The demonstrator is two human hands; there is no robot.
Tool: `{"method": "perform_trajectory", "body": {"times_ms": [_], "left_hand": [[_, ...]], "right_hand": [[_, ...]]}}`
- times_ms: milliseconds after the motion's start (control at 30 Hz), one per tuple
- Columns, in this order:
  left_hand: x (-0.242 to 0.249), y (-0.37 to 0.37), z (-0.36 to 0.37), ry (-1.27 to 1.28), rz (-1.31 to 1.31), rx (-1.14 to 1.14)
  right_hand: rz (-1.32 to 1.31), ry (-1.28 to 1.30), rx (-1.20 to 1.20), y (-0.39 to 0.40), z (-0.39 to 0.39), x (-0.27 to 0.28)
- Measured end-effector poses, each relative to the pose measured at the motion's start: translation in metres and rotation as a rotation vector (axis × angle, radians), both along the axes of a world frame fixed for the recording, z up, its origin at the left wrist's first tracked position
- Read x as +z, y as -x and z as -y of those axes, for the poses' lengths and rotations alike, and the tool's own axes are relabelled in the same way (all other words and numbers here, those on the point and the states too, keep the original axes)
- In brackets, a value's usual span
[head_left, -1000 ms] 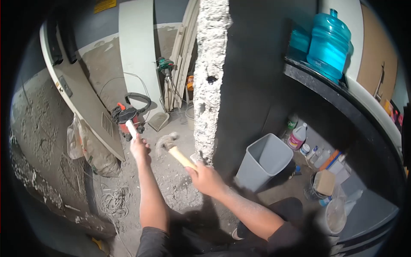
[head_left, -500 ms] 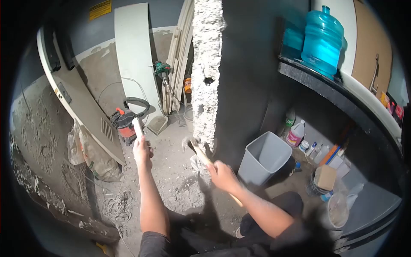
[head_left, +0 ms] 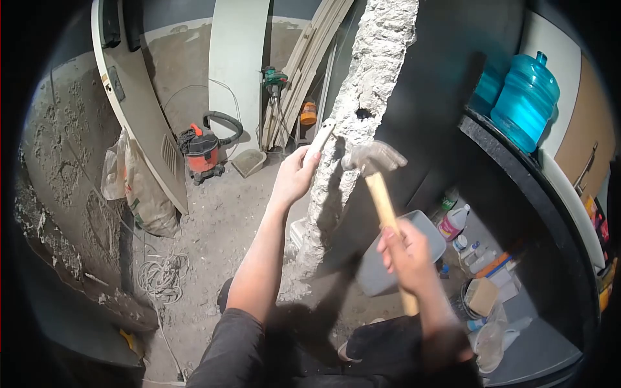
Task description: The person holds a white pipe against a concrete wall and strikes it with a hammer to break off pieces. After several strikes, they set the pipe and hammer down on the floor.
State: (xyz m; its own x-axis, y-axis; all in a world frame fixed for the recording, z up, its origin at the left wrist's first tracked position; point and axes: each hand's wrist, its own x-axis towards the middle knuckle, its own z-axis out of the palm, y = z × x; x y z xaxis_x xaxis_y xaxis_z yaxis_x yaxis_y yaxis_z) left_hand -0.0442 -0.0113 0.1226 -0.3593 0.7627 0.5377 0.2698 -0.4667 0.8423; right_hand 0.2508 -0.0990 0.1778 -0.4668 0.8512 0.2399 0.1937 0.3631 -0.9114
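Our left fingers (head_left: 312,163) clasp the pale bar (head_left: 322,137), slanted up-right; to its right, our right fingers (head_left: 388,248) grip the hammer (head_left: 380,191)

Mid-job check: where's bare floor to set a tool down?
The gritty floor between the vacuum, the bag, the coiled cord and the left forearm looks open. It's crowded under the counter, where bottles stand near the gray bin, and at the broken wall edge, where the hammer and left hand are.
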Motion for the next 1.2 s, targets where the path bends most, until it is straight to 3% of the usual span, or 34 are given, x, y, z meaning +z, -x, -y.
{"method": "perform_trajectory", "body": {"times_ms": [200,400,500,567,667,733,833,900,1200], "left_hand": [[-0.003,0.008,-0.016,0.053,0.010,-0.044],[0.012,-0.001,-0.004,0.018,-0.160,0.149],[0.025,-0.002,0.001,0.083,-0.221,0.164],[0.030,-0.002,0.004,0.121,-0.264,0.171],[0.031,-0.004,0.010,0.178,-0.363,0.203],[0.034,0.000,0.010,0.196,-0.371,0.171],[0.023,0.002,0.010,0.105,-0.372,0.169],[0.019,0.007,0.009,0.005,-0.125,0.099],[0.009,-0.013,0.002,0.101,-0.158,0.198]], "right_hand": [[0.234,-0.511,-0.040,0.019,-0.029,0.085],[0.257,-0.976,0.139,0.064,-0.052,0.137],[0.319,-0.952,0.123,0.069,-0.067,0.131],[0.561,-0.881,0.089,0.063,-0.089,0.116],[0.657,-0.856,0.058,0.056,-0.081,0.124],[0.627,-0.863,0.054,0.057,-0.065,0.130],[0.301,-1.001,0.099,0.060,-0.044,0.136],[0.289,-0.995,0.106,0.057,-0.029,0.142],[0.316,-0.993,0.163,0.067,-0.037,0.145]]}}
